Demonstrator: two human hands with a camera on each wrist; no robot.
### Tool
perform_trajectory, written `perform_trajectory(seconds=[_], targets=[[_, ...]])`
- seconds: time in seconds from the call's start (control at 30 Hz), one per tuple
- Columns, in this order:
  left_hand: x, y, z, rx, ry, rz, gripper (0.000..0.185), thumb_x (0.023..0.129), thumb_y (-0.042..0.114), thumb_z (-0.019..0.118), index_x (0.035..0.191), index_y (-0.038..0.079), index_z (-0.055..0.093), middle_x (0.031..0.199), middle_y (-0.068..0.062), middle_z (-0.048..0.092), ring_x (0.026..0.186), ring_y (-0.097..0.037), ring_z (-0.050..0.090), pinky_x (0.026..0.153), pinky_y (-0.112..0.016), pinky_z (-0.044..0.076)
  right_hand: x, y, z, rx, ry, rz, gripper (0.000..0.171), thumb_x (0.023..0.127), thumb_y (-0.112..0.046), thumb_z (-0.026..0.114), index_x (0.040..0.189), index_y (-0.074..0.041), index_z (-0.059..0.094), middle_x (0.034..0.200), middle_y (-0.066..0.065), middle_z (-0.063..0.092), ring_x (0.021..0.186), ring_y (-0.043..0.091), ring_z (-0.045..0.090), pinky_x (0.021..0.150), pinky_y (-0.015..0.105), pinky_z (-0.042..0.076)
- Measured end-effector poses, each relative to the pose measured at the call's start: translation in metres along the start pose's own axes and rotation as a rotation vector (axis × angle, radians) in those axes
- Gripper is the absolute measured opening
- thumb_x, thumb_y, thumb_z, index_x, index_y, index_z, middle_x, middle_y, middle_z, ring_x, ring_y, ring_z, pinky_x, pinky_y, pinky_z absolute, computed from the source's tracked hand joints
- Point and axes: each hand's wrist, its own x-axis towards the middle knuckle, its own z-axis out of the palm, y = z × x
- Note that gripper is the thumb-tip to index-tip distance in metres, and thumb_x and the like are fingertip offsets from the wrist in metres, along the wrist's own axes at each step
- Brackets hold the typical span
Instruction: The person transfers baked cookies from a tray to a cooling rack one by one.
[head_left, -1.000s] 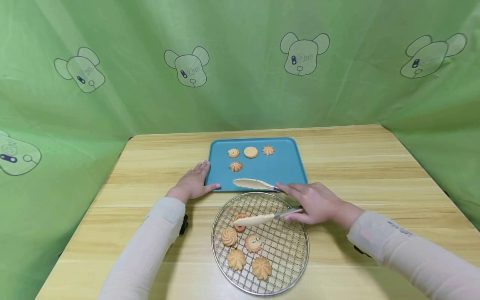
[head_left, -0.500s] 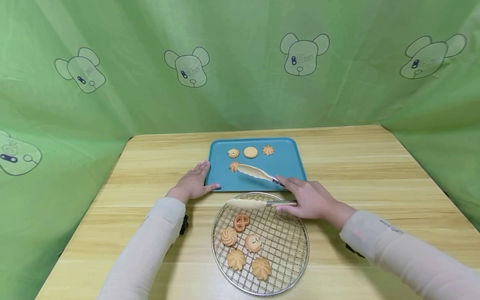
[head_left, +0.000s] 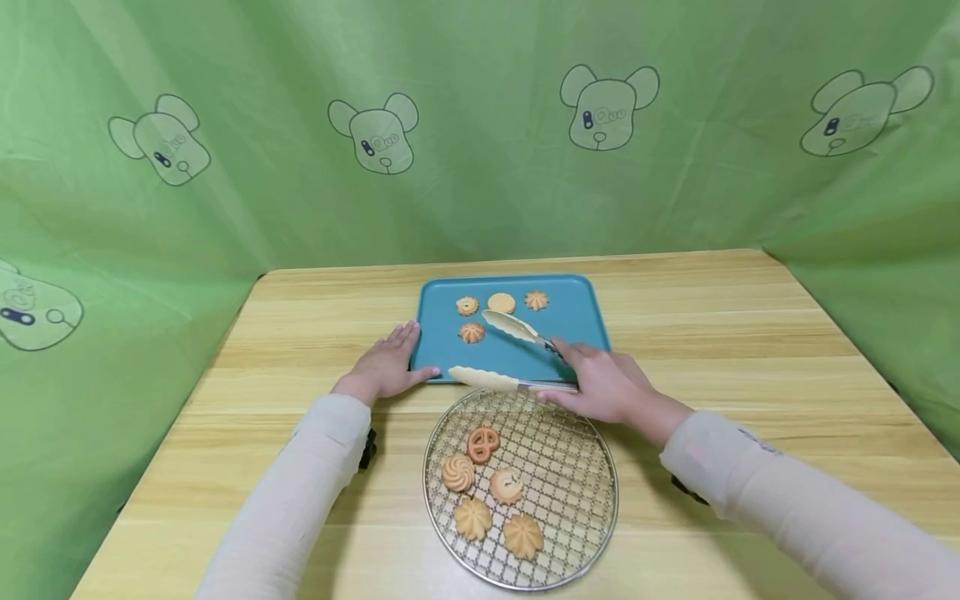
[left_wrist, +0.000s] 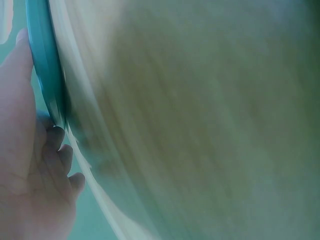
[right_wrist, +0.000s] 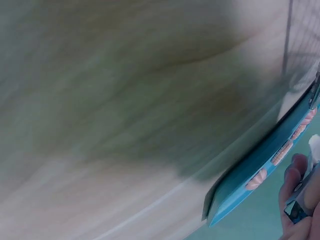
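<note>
My left hand lies at the near left corner of a blue tray, fingers extended along its side and thumb on its front rim. The left wrist view shows that hand against the tray's edge. My right hand grips a pair of tongs with cream tips, spread apart with nothing between them. One tip hangs over the tray near a round biscuit; the other is above the tray's front edge. A flower-shaped cookie sits left of the upper tip.
In front of the tray stands a round wire rack bearing several cookies, among them a pretzel-shaped one. A ring-like cookie and another flower-shaped cookie lie on the tray. Green curtain surrounds the wooden table.
My right hand has carried the spread tongs away from above the rack, forward and slightly left over the tray. The pretzel-shaped cookie has come into full view. My left hand stays put.
</note>
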Motion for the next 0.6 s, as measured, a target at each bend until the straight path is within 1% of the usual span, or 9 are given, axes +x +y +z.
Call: perform_trajectory(seconds=[0.1,0.27,0.33,0.47,0.6], targets=[[0.0,0.0,0.0,-0.001,0.001,0.001,0.093,0.092,0.065,0.04,0.153,0.004,0.006,0.158,-0.01,0.004,0.144,-0.027,0.003,0.115,-0.044,0.01,0.005,-0.002,0.0,0.008,-0.03,0.034,0.097,0.08,-0.071,0.056,0.145,-0.002,0.037,0.124,0.024,0.058,0.09,0.037,0.064,0.043,0.027,0.046],[0.0,-0.001,0.0,-0.002,0.004,0.004,0.092,0.092,0.065,0.04,0.152,0.004,0.006,0.158,-0.011,0.004,0.144,-0.027,0.003,0.115,-0.045,0.01,0.011,-0.005,0.0,0.026,-0.074,0.082,0.097,0.08,-0.071,0.055,0.145,-0.002,0.037,0.129,0.024,0.054,0.1,0.041,0.061,0.047,0.032,0.05],[0.0,0.0,0.0,-0.004,0.006,0.006,0.092,0.092,0.065,0.04,0.152,0.004,0.007,0.158,-0.011,0.004,0.144,-0.028,0.004,0.115,-0.045,0.01,0.013,-0.006,-0.001,0.035,-0.09,0.099,0.096,0.081,-0.071,0.054,0.145,-0.002,0.037,0.131,0.024,0.053,0.1,0.041,0.061,0.047,0.031,0.049],[0.0,0.0,-0.001,-0.007,0.008,0.004,0.092,0.092,0.065,0.041,0.152,0.004,0.007,0.158,-0.011,0.005,0.144,-0.028,0.004,0.115,-0.045,0.01,0.016,-0.009,-0.003,0.052,-0.11,0.123,0.094,0.082,-0.069,0.054,0.145,-0.002,0.037,0.131,0.024,0.053,0.096,0.039,0.063,0.041,0.026,0.043],[-0.001,0.0,-0.001,-0.004,0.008,0.005,0.092,0.092,0.065,0.04,0.152,0.004,0.007,0.158,-0.011,0.004,0.144,-0.028,0.004,0.115,-0.044,0.01,0.02,-0.011,-0.004,0.038,-0.124,0.136,0.091,0.083,-0.067,0.056,0.145,-0.003,0.037,0.13,0.024,0.054,0.096,0.038,0.063,0.039,0.026,0.042]])
